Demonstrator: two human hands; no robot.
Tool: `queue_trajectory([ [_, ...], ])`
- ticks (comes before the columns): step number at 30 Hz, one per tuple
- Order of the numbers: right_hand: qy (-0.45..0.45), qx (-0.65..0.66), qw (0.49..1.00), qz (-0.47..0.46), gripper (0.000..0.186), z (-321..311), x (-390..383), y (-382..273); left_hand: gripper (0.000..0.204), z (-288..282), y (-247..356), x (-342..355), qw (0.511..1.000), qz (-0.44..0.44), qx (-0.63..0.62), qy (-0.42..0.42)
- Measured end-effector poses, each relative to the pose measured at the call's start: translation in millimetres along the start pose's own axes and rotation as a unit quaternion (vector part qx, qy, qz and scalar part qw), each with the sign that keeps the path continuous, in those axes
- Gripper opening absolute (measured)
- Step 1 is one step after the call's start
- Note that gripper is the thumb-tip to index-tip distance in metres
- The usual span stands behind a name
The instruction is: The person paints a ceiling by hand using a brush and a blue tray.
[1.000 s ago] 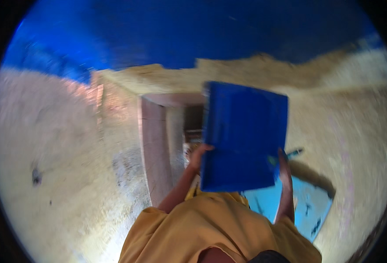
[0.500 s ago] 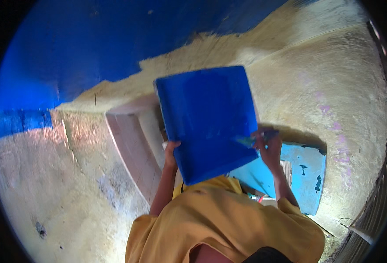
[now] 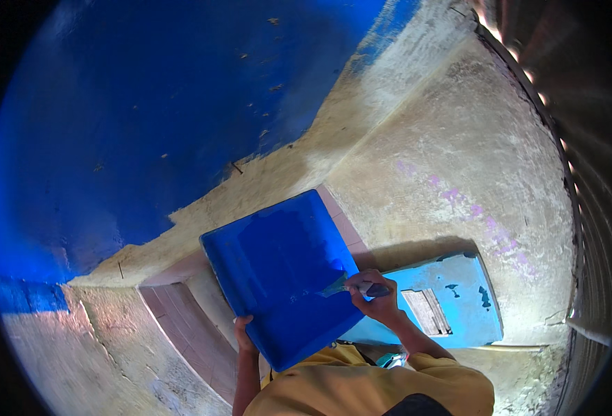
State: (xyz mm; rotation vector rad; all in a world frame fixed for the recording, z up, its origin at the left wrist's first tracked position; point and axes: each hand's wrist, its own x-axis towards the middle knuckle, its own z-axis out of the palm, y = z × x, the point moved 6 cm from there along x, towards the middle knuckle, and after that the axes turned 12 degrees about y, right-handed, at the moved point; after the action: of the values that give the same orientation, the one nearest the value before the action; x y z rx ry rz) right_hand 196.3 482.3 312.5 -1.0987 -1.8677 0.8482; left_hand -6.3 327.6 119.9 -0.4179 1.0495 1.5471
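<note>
My left hand [image 3: 244, 335] grips the left rim of a blue paint tray [image 3: 217, 258], thumb over the edge and the other fingers hidden beneath. Wet blue paint coats the tray's floor, with a darker patch in its upper part. In my right hand [image 3: 377, 302] is a paintbrush [image 3: 334, 286], held by its handle, which sticks out to the right. Its bristles point left over the tray's right side; whether they touch the paint I cannot tell.
Ahead, the wall [image 3: 160, 104] is blue above a ragged line and bare plaster below. A chipped light-blue panel [image 3: 459, 284] with a slatted opening lies right of the tray. Pinkish tiles [image 3: 184, 333] line a ledge at left. Corrugated sheeting [image 3: 563, 83] borders the right.
The view has tilted up toward the blue wall, so tray and hands appear lower. The brush has moved further in over the tray. Both hands keep their hold.
</note>
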Motion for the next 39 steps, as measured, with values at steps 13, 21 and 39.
queue_trajectory([
  [13, 0.098, -0.025, 0.986, 0.130, 0.012, -12.0, 7.9, 27.4, 0.056, 0.5, 10.0, -7.5, 0.998, 0.042, 0.022, 0.045],
  [21, 0.246, 0.014, 0.930, 0.272, 0.029, -16.2, 6.8, 80.4, 0.047, -13.5, 1.3, 4.8, 0.997, 0.032, 0.025, 0.059],
  [39, 0.097, -0.033, 0.994, 0.027, 0.018, 4.7, -13.9, 18.4, 0.065, -2.9, -1.0, 15.6, 0.999, -0.006, -0.031, 0.008],
])
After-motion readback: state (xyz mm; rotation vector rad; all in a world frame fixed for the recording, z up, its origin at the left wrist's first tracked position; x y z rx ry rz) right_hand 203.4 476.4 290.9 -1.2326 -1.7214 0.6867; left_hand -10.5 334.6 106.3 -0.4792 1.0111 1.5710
